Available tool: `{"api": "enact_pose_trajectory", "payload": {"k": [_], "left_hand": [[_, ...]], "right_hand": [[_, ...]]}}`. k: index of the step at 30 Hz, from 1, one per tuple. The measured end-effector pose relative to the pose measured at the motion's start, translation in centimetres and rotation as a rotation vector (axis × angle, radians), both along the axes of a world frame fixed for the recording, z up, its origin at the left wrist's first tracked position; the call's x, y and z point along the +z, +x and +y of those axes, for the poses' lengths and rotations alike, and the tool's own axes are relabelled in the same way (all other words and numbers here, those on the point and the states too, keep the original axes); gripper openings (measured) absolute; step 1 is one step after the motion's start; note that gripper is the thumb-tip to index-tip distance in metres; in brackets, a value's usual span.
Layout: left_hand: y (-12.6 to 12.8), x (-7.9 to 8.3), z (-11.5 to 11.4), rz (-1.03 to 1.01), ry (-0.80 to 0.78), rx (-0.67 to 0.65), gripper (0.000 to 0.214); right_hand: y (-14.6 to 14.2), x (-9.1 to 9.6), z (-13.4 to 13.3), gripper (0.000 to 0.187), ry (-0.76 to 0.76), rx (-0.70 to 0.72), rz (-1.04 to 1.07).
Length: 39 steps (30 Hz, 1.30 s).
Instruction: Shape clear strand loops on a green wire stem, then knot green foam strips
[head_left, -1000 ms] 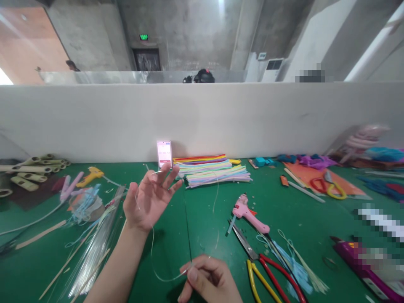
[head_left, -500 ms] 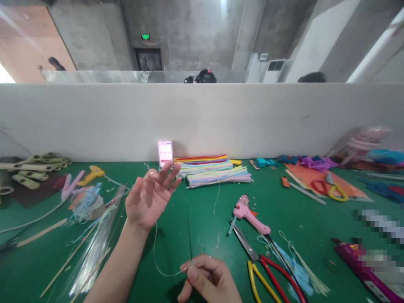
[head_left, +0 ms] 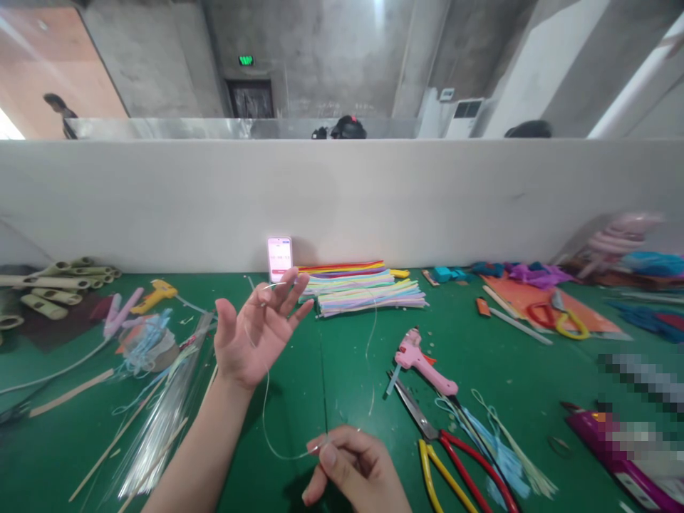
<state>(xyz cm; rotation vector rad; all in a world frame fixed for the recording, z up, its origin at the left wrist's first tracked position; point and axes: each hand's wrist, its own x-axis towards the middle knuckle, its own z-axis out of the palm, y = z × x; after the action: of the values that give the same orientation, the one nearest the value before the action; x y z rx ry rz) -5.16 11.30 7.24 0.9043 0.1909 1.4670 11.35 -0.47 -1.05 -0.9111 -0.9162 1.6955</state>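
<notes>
My left hand is raised above the table, palm up with its fingers spread. A thin clear line passes over its fingers and hangs down past the wrist in a loose curve. The lower end of that curve runs to my right hand, whose thumb and forefinger pinch it near the front of the table. More of the line arcs faintly through the air to the right of the left hand. Behind the left fingertips lies a bundle of coloured pipe cleaners, and a lit phone leans on the partition.
A pink glue gun and red-and-yellow-handled scissors lie right of my hands. Clear sticks, a yellow glue gun and bamboo tubes are on the left. A white partition bounds the green table behind.
My left thumb has spread away from the fingers, and the hand has shifted slightly right. The line's curve has moved a little with it. My right hand keeps its pinch.
</notes>
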Motion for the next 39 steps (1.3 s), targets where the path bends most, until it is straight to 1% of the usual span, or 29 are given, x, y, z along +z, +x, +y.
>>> {"api": "enact_pose_trajectory", "payload": {"k": [2, 9, 13, 16, 22, 27, 32, 34, 37, 39], "left_hand": [[0.2, 0.0, 0.0, -0.001, -0.011, -0.01, 0.044], [0.1, -0.1, 0.1, -0.002, -0.03, -0.013, 0.04], [-0.3, -0.2, 0.0, -0.017, -0.014, -0.01, 0.032], [-0.5, -0.1, -0.1, -0.028, -0.037, 0.004, 0.023], [-0.5, 0.0, -0.2, -0.08, -0.083, -0.003, 0.016], [-0.4, 0.1, 0.0, -0.036, -0.083, -0.003, 0.019], [-0.5, 0.1, 0.0, -0.043, -0.078, -0.031, 0.034], [-0.6, 0.1, -0.1, -0.03, -0.057, -0.031, 0.036], [-0.7, 0.4, -0.2, 0.051, -0.008, -0.022, 0.031], [-1.1, 0.9, -0.3, 0.127, -0.014, 0.018, 0.032]], "right_hand": [[0.0, 0.0, 0.0, 0.042, -0.001, -0.005, 0.0], [0.0, -0.1, -0.1, 0.04, 0.001, 0.005, -0.019], [-0.1, -0.1, -0.2, 0.037, -0.006, 0.002, 0.003], [-0.2, -0.1, -0.2, 0.035, -0.011, 0.002, 0.032], [-0.3, -0.4, -0.2, 0.039, -0.016, 0.008, 0.02], [-0.1, -0.3, -0.1, 0.038, -0.015, 0.007, 0.009], [0.0, -0.1, -0.2, 0.039, -0.014, -0.028, -0.018], [0.0, 0.0, -0.2, 0.04, -0.017, -0.034, -0.018], [0.0, 0.2, -0.2, 0.04, -0.013, -0.04, -0.013], [0.1, 0.4, -0.1, 0.041, -0.013, -0.054, -0.027]]}}
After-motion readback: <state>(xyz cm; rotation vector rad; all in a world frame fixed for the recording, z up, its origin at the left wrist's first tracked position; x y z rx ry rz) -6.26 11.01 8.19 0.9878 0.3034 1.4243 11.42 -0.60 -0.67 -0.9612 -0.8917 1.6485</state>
